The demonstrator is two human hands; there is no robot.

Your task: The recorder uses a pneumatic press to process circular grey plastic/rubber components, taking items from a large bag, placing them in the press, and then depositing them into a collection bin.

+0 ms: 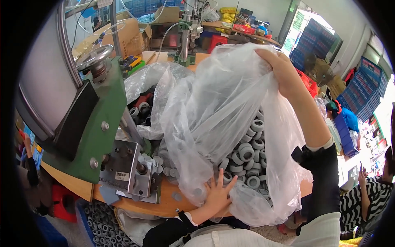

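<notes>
A large clear plastic bag (214, 111) full of grey plastic rings (247, 152) lies on the wooden table in front of me. My right hand (279, 68) is raised at the far side, fingers closed on the bag's upper edge and pulling the film taut. Low at the table's front edge, my left hand (218, 195) presses on the near part of the bag, its fingers spread beside the rings. Small flat grey discs (158, 162) lie left of the bag, by the metal fixture (127, 168) of a green press (98, 119).
Behind the bag, another plastic bag (142, 107) holds dark and grey parts. A blue crate (103, 222) of grey rings stands below the table at left. A second machine (187, 45) rises at the far side. Another person in a striped top (358, 206) sits at right.
</notes>
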